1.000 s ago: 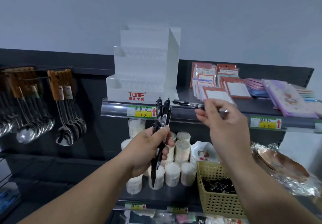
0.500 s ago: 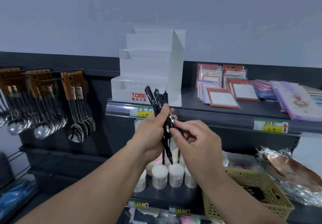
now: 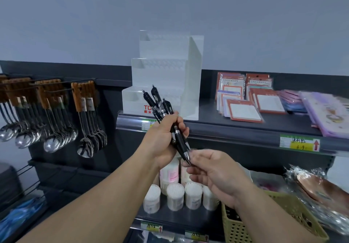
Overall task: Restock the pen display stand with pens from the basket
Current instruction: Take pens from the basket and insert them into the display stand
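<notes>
The left hand (image 3: 162,140) is curled round a bundle of black pens (image 3: 160,104), clicker ends fanned toward 11 o'clock, just in front of the white display stand (image 3: 170,69). The stand sits on the shelf (image 3: 245,127) at 12 o'clock from the hands (its red lettering is partly hidden by the bundle). At 5 o'clock from the left, the right hand (image 3: 213,172) pinches the metal tip of the front pen (image 3: 180,142). The yellow basket (image 3: 238,231) sits at 5 o'clock in view, below the right wrist.
</notes>
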